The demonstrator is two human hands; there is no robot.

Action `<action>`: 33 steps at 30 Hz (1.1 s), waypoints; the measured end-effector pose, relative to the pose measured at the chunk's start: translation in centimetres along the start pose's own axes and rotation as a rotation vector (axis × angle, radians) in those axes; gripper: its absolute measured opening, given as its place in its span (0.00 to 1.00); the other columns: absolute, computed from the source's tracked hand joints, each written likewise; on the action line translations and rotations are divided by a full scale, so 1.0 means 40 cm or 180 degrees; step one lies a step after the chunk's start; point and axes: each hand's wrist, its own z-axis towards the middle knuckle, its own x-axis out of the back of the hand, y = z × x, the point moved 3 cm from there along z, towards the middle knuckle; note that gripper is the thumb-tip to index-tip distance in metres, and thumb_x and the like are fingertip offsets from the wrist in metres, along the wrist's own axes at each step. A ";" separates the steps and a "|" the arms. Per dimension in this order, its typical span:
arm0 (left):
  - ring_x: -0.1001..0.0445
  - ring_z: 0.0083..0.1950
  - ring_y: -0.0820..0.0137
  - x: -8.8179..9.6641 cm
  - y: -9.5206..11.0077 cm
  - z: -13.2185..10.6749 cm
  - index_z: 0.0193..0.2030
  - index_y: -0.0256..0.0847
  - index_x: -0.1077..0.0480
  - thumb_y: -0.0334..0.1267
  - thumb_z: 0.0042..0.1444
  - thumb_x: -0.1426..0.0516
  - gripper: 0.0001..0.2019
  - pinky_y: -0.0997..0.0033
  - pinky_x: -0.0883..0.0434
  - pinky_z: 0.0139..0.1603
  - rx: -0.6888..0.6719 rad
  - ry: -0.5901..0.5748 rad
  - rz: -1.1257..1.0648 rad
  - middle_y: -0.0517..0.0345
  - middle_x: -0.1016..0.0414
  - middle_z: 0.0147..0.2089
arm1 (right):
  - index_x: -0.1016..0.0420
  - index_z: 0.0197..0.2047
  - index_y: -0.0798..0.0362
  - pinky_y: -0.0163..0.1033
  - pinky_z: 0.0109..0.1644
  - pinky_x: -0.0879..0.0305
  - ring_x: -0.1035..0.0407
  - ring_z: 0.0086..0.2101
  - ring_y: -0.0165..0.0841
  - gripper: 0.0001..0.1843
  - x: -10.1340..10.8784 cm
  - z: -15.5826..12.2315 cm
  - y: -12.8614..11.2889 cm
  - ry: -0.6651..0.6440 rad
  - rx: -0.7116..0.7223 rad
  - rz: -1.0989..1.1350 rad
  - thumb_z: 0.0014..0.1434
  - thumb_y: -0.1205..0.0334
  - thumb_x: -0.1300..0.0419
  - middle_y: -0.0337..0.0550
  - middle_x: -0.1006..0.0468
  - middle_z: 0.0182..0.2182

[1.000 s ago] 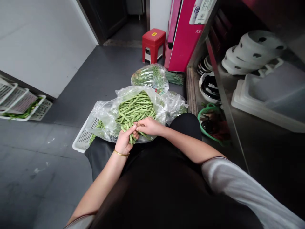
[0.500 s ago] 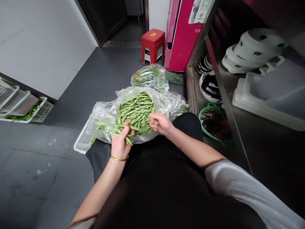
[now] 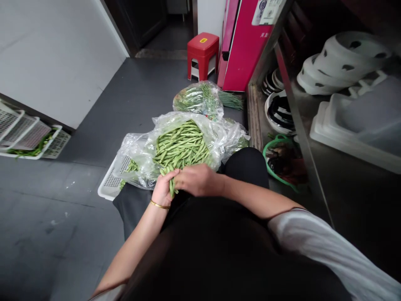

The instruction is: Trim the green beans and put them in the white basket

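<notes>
A clear plastic bag [image 3: 138, 148] full of green beans [image 3: 183, 144] rests on a white perforated basket [image 3: 109, 184] at my knees. My left hand [image 3: 161, 190], with a gold bracelet, is closed around a small bunch of beans at the bag's near edge. My right hand [image 3: 196, 179] lies against it, fingers curled over the same bunch.
A second bag of long greens [image 3: 197, 98] lies further off, near a red stool [image 3: 203, 54] and a pink cabinet [image 3: 244, 46]. White baskets [image 3: 29, 136] sit at the left wall. Steel shelves on the right hold bowls [image 3: 278, 110] and white trays [image 3: 354, 121].
My right hand, apart from the left half a second ago, has come back onto the bunch. The beans in my left hand have turned from lying sideways to pointing down.
</notes>
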 end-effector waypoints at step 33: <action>0.30 0.23 0.75 0.020 0.026 -0.030 0.48 0.36 0.30 0.27 0.41 0.37 0.24 0.76 0.31 0.24 0.0017 -0.0555 0.0051 0.54 0.24 0.29 | 0.25 0.40 0.57 0.39 0.43 0.39 0.31 0.42 0.39 0.16 0.151 0.175 0.226 0.0015 -0.1233 -0.2371 0.60 0.56 0.49 0.52 0.25 0.43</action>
